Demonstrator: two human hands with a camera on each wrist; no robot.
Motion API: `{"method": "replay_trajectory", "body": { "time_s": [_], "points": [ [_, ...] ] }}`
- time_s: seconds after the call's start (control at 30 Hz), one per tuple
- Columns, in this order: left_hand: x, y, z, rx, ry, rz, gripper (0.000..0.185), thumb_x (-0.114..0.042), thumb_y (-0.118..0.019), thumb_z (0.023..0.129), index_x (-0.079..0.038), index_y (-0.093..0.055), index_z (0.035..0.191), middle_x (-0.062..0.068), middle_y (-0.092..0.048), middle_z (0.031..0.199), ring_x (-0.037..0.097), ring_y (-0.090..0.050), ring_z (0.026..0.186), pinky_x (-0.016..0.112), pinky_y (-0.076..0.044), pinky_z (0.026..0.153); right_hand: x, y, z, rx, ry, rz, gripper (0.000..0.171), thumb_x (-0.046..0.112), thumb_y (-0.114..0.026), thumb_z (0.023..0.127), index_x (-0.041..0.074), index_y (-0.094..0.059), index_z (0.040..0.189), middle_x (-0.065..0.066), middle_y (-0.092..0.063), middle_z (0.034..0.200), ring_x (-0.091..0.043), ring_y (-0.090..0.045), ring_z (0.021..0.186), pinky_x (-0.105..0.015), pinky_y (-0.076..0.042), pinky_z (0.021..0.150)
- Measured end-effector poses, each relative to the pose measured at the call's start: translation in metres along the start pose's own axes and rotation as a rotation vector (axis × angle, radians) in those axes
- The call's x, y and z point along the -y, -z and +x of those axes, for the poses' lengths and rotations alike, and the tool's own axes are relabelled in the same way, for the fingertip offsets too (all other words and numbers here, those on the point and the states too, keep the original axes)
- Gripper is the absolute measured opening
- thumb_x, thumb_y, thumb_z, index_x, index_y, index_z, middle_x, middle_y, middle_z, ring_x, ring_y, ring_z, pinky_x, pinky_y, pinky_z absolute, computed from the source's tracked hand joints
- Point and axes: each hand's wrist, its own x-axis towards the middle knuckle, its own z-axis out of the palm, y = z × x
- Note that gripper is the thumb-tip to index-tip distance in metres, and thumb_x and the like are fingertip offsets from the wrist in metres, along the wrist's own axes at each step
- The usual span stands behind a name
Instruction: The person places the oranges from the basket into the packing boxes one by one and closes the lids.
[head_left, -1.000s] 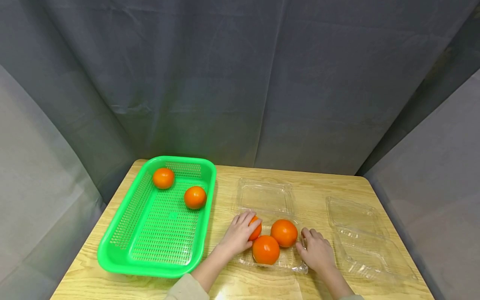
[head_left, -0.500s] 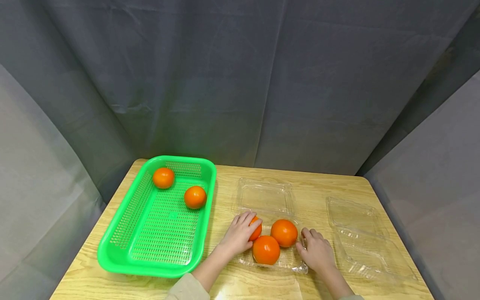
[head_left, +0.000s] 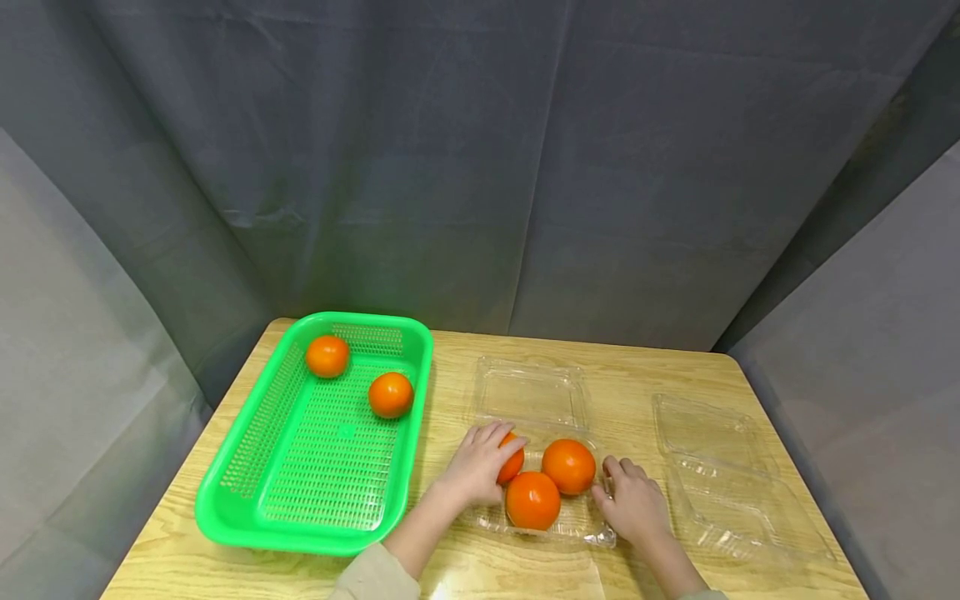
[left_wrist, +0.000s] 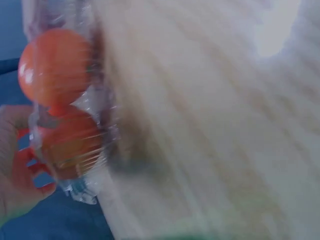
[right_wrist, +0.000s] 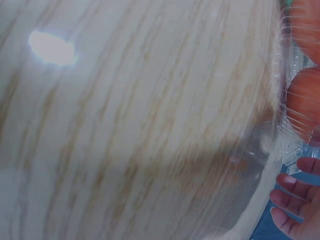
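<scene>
hardly anything differs from 0.5 s ago: l hand point(head_left: 476, 467) has shifted only a hair on its orange, r hand point(head_left: 636, 500) looks the same, & all fruit sits in the same spots. counts: 5 oranges total, 2 clear boxes, 1 basket, 2 hands. 3 oranges are in the near clear box point(head_left: 588, 527), approx a triangle: left orange point(head_left: 512, 468), front orange point(head_left: 533, 501), right orange point(head_left: 568, 467). other 2 are in the green basket point(head_left: 330, 483) on the l side, i.e. far-corner orange point(head_left: 327, 357) & right-wall orange point(head_left: 391, 395), well apart. each box has its lid laid open behind it: near lid point(head_left: 530, 393), far-right lid point(head_left: 708, 427); spare box point(head_left: 727, 512) is over on the r side of the wood table point(head_left: 465, 575). re hands: the 3 boxed oranges lie btwn them. l hand is part open, fingers curved over left orange & gripping it, hiding much of it; front orange is just beside that hand. r hand is loosely open, fingers a bit bent, holding nothing, right by the box's r side nr right orange; can't tell if it touches the rim. l wrist view is blurry, but shows 2 oranges thru the clear wall.
</scene>
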Motion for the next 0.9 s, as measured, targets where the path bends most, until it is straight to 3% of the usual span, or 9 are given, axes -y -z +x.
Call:
{"method": "replay_trajectory", "body": {
  "time_s": [0.1, 0.17, 0.53, 0.9],
  "points": [
    [0.001, 0.009, 0.004, 0.012, 0.027, -0.062, 0.075, -0.021, -0.067, 0.064, -0.021, -0.044, 0.135, 0.006, -0.038, 0.14, 0.024, -0.032, 0.13, 0.047, -0.025, 0.105, 0.0, 0.0, 0.0, -0.002, 0.001, 0.002, 0.023, 0.028, -0.062, 0.078, 0.011, -0.052, 0.092, -0.004, -0.05, 0.082, -0.023, -0.051, 0.071, -0.036, -0.039, 0.054],
    [0.003, 0.012, 0.008, -0.021, 0.051, -0.112, 0.069, -0.026, -0.064, 0.068, -0.019, -0.045, 0.134, 0.006, -0.041, 0.138, 0.024, -0.035, 0.128, 0.046, -0.027, 0.104, 0.0, 0.0, 0.0, -0.005, 0.001, 0.001, 0.023, 0.028, -0.062, 0.078, 0.011, -0.052, 0.091, -0.004, -0.05, 0.082, -0.023, -0.051, 0.071, -0.036, -0.039, 0.054],
    [0.015, 0.008, 0.038, -0.382, 0.311, -0.508, 0.034, -0.018, -0.055, 0.083, -0.004, -0.057, 0.115, 0.008, -0.056, 0.114, 0.026, -0.049, 0.107, 0.042, -0.041, 0.089, -0.001, -0.001, 0.0, -0.008, 0.0, 0.003, 0.023, 0.028, -0.062, 0.078, 0.011, -0.052, 0.091, -0.004, -0.05, 0.082, -0.023, -0.051, 0.071, -0.037, -0.04, 0.055],
    [0.034, -0.014, 0.053, -0.465, 0.519, -0.769, 0.039, -0.01, -0.054, 0.083, 0.004, -0.05, 0.118, 0.017, -0.046, 0.121, 0.034, -0.041, 0.114, 0.046, -0.039, 0.094, -0.001, -0.004, 0.001, -0.013, 0.001, 0.008, 0.022, 0.027, -0.062, 0.077, 0.012, -0.052, 0.09, -0.003, -0.049, 0.081, -0.022, -0.049, 0.069, -0.035, -0.039, 0.055]
  ]
}}
